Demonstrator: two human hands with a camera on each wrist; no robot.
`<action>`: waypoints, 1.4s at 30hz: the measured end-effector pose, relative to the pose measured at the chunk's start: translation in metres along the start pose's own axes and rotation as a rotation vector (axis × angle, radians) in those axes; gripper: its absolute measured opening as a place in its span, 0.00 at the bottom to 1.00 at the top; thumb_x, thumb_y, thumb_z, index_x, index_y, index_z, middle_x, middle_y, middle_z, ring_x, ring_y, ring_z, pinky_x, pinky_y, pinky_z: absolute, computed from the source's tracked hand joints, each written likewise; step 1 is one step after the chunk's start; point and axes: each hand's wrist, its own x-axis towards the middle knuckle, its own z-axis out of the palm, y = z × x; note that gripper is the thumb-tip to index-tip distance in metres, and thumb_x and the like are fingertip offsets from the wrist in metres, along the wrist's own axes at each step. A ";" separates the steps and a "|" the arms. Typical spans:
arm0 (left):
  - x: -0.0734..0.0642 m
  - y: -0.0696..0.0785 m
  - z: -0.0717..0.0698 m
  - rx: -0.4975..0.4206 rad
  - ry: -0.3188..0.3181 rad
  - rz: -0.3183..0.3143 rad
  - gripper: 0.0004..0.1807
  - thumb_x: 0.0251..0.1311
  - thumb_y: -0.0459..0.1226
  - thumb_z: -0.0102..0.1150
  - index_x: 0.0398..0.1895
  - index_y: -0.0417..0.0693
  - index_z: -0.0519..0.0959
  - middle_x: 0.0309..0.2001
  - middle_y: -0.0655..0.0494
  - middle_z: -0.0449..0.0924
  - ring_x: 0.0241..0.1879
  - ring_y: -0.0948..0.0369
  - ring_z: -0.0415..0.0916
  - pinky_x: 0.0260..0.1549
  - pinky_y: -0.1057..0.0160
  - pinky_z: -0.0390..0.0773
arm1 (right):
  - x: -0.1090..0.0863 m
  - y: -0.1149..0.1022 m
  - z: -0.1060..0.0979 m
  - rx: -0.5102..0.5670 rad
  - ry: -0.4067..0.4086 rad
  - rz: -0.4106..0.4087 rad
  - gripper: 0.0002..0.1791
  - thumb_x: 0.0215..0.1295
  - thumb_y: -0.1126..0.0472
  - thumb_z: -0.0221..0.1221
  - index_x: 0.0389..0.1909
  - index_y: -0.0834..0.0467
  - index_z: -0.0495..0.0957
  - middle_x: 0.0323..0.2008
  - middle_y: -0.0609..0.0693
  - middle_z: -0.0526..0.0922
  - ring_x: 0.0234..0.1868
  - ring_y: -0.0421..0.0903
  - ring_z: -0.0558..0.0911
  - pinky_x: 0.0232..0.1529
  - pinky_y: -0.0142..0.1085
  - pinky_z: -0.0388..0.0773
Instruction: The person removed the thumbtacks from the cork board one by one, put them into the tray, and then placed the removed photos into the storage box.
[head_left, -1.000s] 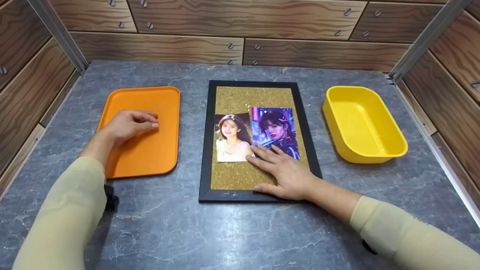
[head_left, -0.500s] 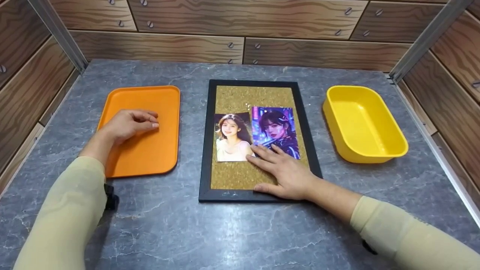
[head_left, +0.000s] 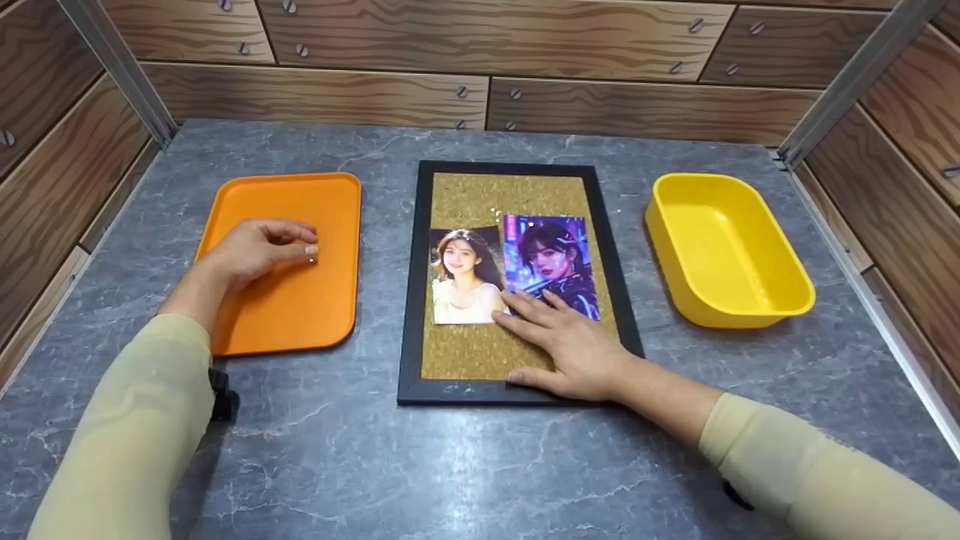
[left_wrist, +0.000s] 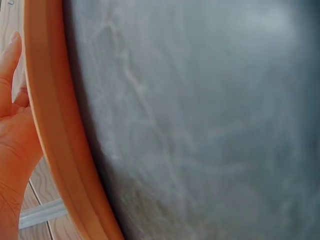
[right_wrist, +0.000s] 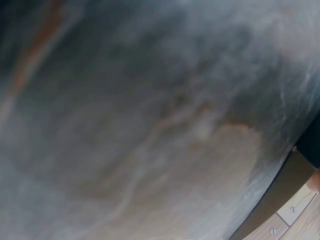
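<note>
Room: wood-plank patterned walls (head_left: 487, 45), marked with screw heads, stand behind and on both sides of my work area. Surface: one grey, marble-veined desk (head_left: 450, 480) carries every item. Two metal posts (head_left: 124, 71) stand at its far corners.

Centre: one cork board (head_left: 480, 352) in a black frame lies flat. Left: one shallow orange tray (head_left: 307, 315). Right: one deeper yellow box (head_left: 727, 255), its inner floor showing a glare spot.

Hands: two, well apart. My right hand (head_left: 577, 349) lies spread on the board, thumb on the near frame edge, fingertips at the lower corners where the photos meet. My left hand (head_left: 259, 251) is curled over the tray, thumb and fingertip together on a tiny item; I cannot tell whether it touches the tray.

Photos: two portraits, side by side on the cork, left photo (head_left: 465, 289) and right photo (head_left: 551, 259).

Smallest: one tiny shiny piece (head_left: 313, 260), at my left thumb tip, above the tray; type unclear.
</note>
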 end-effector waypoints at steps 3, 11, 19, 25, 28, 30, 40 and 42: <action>0.000 0.001 0.001 -0.004 0.011 0.008 0.24 0.68 0.44 0.73 0.61 0.39 0.85 0.68 0.48 0.78 0.65 0.57 0.72 0.54 0.76 0.75 | 0.000 0.000 0.000 0.001 0.010 -0.005 0.46 0.75 0.28 0.52 0.84 0.50 0.59 0.85 0.52 0.52 0.83 0.53 0.55 0.82 0.55 0.47; 0.000 0.003 0.001 0.000 0.023 0.027 0.25 0.68 0.43 0.72 0.63 0.39 0.84 0.59 0.52 0.83 0.53 0.61 0.76 0.48 0.74 0.79 | 0.000 0.000 0.000 0.000 0.016 -0.014 0.46 0.75 0.29 0.52 0.84 0.50 0.59 0.85 0.53 0.52 0.83 0.53 0.55 0.82 0.56 0.47; 0.000 0.009 0.000 0.041 0.031 0.001 0.27 0.69 0.45 0.71 0.66 0.43 0.83 0.62 0.48 0.81 0.59 0.55 0.72 0.52 0.74 0.75 | 0.000 0.001 0.000 -0.001 0.025 -0.020 0.46 0.75 0.29 0.53 0.84 0.50 0.60 0.84 0.53 0.53 0.83 0.53 0.56 0.82 0.56 0.47; 0.000 0.012 -0.001 0.070 0.044 0.017 0.26 0.69 0.46 0.71 0.66 0.43 0.83 0.60 0.50 0.83 0.59 0.56 0.73 0.55 0.71 0.73 | 0.000 0.001 0.001 0.002 0.021 -0.017 0.46 0.75 0.29 0.53 0.84 0.51 0.60 0.84 0.53 0.54 0.83 0.54 0.56 0.82 0.56 0.47; -0.001 0.015 0.000 0.063 0.055 0.027 0.26 0.69 0.45 0.72 0.65 0.43 0.83 0.58 0.52 0.84 0.58 0.56 0.74 0.54 0.70 0.74 | 0.001 0.001 0.000 -0.002 0.016 -0.014 0.46 0.75 0.29 0.53 0.84 0.51 0.59 0.84 0.53 0.53 0.83 0.54 0.55 0.82 0.56 0.46; -0.001 0.018 0.000 0.063 0.061 0.035 0.25 0.69 0.45 0.72 0.65 0.43 0.84 0.58 0.52 0.84 0.57 0.57 0.74 0.55 0.70 0.74 | 0.001 0.001 0.000 -0.003 0.013 -0.012 0.46 0.75 0.29 0.53 0.84 0.51 0.59 0.84 0.53 0.53 0.83 0.54 0.55 0.82 0.56 0.46; 0.003 0.036 0.009 0.058 0.040 0.050 0.27 0.69 0.47 0.71 0.67 0.43 0.82 0.62 0.47 0.82 0.58 0.55 0.75 0.54 0.69 0.76 | 0.001 0.001 0.000 -0.003 0.000 -0.002 0.46 0.75 0.28 0.51 0.85 0.49 0.58 0.85 0.52 0.52 0.83 0.53 0.54 0.82 0.55 0.46; 0.004 0.040 0.012 0.037 0.036 0.051 0.27 0.69 0.46 0.71 0.67 0.43 0.82 0.62 0.47 0.81 0.57 0.56 0.75 0.52 0.69 0.77 | 0.001 0.001 0.000 -0.005 0.000 -0.001 0.46 0.76 0.28 0.51 0.85 0.49 0.58 0.85 0.52 0.52 0.83 0.53 0.54 0.82 0.56 0.46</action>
